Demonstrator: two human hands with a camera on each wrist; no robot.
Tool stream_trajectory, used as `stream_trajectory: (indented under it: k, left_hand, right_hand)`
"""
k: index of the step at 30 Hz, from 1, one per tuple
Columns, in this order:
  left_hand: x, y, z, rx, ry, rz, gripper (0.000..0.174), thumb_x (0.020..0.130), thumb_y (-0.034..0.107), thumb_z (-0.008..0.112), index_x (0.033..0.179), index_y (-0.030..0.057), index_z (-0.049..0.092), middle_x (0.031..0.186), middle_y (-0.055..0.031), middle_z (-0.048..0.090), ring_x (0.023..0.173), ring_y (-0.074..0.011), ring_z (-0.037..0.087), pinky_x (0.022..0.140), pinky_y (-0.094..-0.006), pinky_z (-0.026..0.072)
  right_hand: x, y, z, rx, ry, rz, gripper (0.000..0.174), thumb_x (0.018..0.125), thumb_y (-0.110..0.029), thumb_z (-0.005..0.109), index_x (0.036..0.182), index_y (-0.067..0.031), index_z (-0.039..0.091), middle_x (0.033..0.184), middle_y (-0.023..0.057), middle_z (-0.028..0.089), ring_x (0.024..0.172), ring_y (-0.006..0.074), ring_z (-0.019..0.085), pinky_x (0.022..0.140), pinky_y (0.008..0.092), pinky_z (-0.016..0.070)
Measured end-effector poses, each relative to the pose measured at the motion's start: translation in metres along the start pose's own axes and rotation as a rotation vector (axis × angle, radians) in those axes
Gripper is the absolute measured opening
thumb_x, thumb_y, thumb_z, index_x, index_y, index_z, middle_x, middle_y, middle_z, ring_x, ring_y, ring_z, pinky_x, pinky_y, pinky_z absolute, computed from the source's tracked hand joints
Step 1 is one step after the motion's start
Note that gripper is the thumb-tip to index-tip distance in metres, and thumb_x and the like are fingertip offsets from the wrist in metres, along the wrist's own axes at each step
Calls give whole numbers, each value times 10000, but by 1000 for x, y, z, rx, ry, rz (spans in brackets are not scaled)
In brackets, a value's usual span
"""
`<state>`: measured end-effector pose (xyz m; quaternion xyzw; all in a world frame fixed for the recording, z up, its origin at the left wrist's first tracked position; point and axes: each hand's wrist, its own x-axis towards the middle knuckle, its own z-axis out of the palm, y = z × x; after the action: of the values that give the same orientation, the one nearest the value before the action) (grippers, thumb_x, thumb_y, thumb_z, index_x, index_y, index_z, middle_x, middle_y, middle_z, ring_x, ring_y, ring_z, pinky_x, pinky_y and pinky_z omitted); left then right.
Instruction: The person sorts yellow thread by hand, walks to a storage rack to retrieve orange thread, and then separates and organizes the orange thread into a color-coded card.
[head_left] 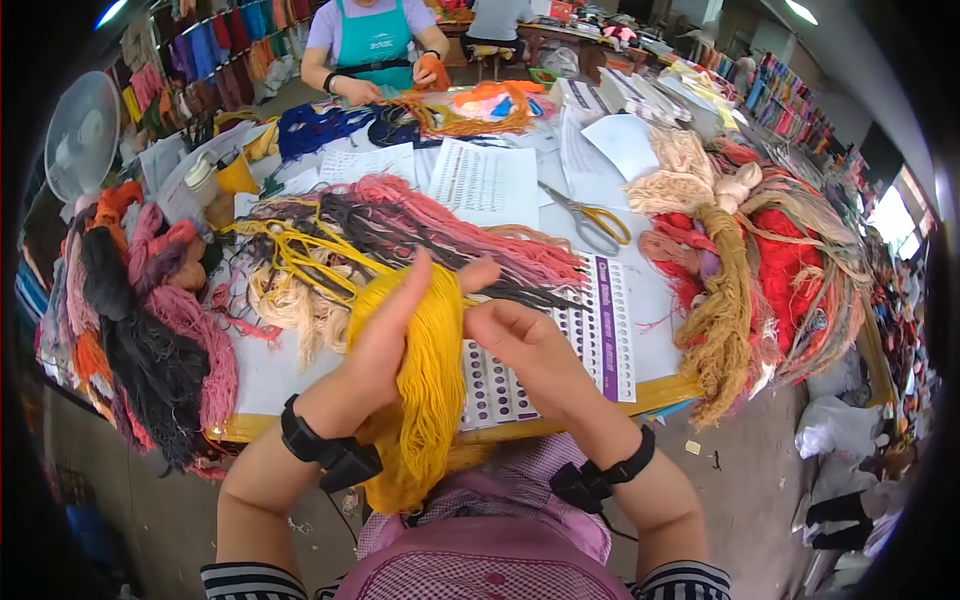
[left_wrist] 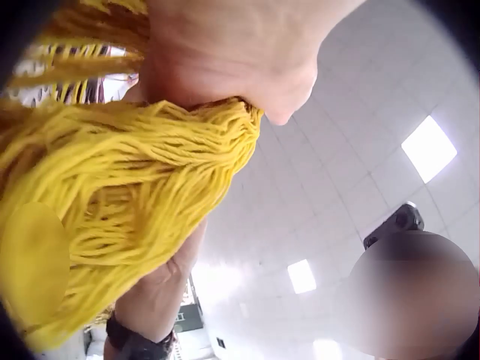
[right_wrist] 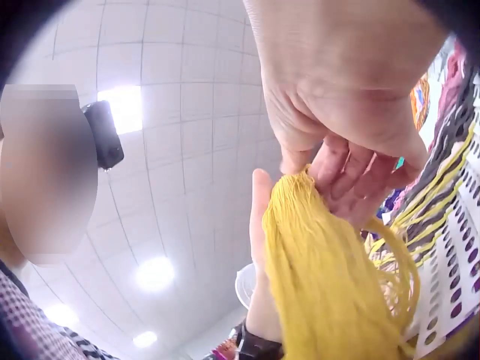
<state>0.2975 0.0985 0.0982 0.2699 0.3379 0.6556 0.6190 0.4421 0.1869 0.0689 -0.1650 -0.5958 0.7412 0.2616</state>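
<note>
A thick hank of yellow yarn (head_left: 430,390) hangs in front of the person's body, over the table's front edge. The left hand (head_left: 378,345) holds it near the top, thumb along one side and fingers partly hidden behind the strands. Close beside it, the right hand (head_left: 535,350) has its thumb and curled fingers at the top of the hank, pinching the yarn. In the right wrist view the bunched yellow top (right_wrist: 296,184) meets the right thumb. More yellow strands (head_left: 320,255) trail left across the table over other yarn.
Dark and pink yarns (head_left: 440,225) run across a holed thread card (head_left: 605,330). Scissors (head_left: 595,225) lie beyond, near printed sheets (head_left: 485,180). Yarn bundles hang at the left (head_left: 150,340) and right (head_left: 725,300) table edges. Another person (head_left: 375,45) handles orange yarn opposite.
</note>
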Motion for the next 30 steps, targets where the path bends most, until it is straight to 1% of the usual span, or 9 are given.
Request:
stream_trajectory:
  k: [4,7,10,12,16,18,19,21,30]
  left_hand:
    - [0,-9,4,186,-76,44,670,1011,500,243,1375,-35,419,1423,-115,442,1302,-209,414,1079,-344,329]
    - [-4,-3,6,342,-77,-115,648,1016,486,244,1390,-17,408,1434,-113,422,1299,-206,417,1085,-347,319]
    - [1,-11,3,462,-81,-1,617,1022,462,256,1396,-6,404,1432,-115,418,1296,-210,416,1088,-340,311]
    - [3,-18,0,681,-140,147,554,1023,415,348,1395,9,406,1409,-116,439,1285,-175,420,1070,-310,328]
    - [-2,-16,-10,544,-119,37,484,1030,321,353,1392,4,407,1397,-112,455,1275,-181,436,1063,-314,338]
    - [-7,-12,-20,1078,-305,369,434,1016,243,358,1373,10,437,1375,-105,480,1255,-180,456,1048,-317,353]
    - [-4,-16,-22,1078,-305,370,434,1016,243,358,1373,10,437,1375,-105,480,1255,-180,456,1048,-317,353]
    - [3,-25,-23,353,-91,-8,384,983,180,412,1313,9,508,1309,-95,534,1203,-178,496,1015,-310,383]
    - [-2,-21,-13,288,76,-3,340,956,192,494,1195,-25,600,1161,-94,625,1084,-156,573,944,-286,443]
  right_hand:
    - [-11,7,-13,164,0,57,137,911,-112,619,1007,-16,638,899,3,640,887,61,577,818,215,434]
    - [-17,-2,-15,215,0,73,140,910,-116,620,1004,-14,632,888,-11,634,861,49,560,798,211,431]
    - [-17,-1,-15,190,53,87,130,909,-110,618,996,-15,631,900,-6,643,877,57,571,804,214,439]
    - [-16,3,-12,36,36,-5,127,910,-106,612,992,-11,633,924,17,660,928,87,598,832,229,452]
    - [-17,6,-15,107,66,-16,121,912,-98,607,981,-6,643,920,19,663,929,88,599,829,239,458]
    - [-18,3,-14,167,47,-49,121,915,-107,615,972,-8,654,884,3,650,868,68,576,791,235,453]
    - [-19,4,-14,166,47,-49,121,915,-107,615,972,-8,654,884,3,650,868,68,576,791,235,453]
    - [-19,6,-16,150,54,-71,105,923,-102,597,956,-21,654,869,31,663,810,89,594,778,254,461]
    - [-21,10,-18,89,0,-10,130,916,-128,628,978,-19,664,934,29,676,874,76,588,798,227,458]
